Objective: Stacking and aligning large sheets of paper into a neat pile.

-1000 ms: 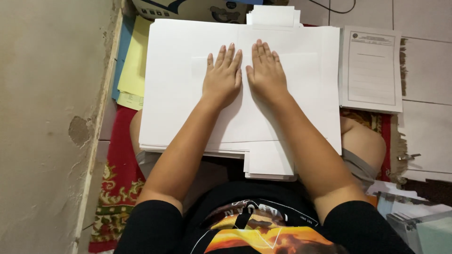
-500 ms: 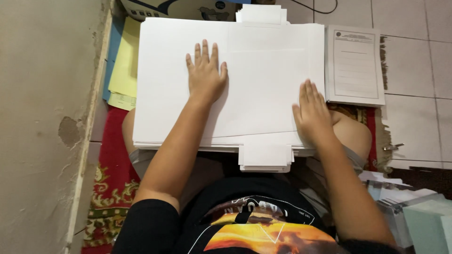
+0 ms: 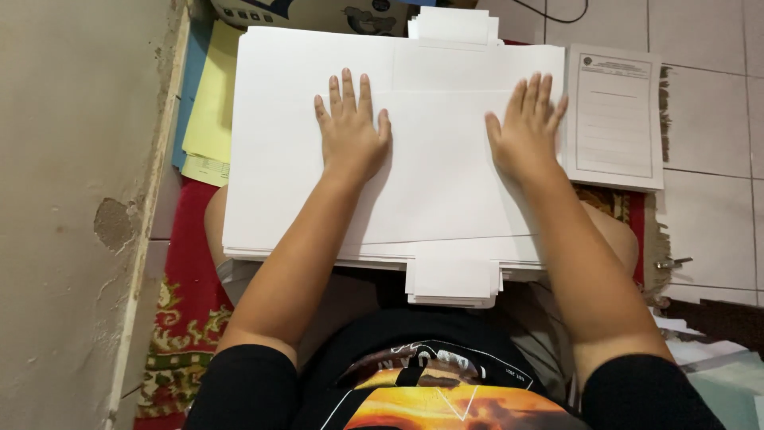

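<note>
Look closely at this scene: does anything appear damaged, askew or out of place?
Yes. The wall on the left has a chipped patch where the surface has flaked off. The white paper stack under the left hand and right hand lies fairly square, edges only slightly uneven.

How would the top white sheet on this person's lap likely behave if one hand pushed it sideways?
It would probably slide easily: the top sheet lies flat on a smooth stack of white sheets. It looks thin, so it would likely flop if lifted by one edge. With the left hand and right hand pressing flat, it may buckle instead.
</note>
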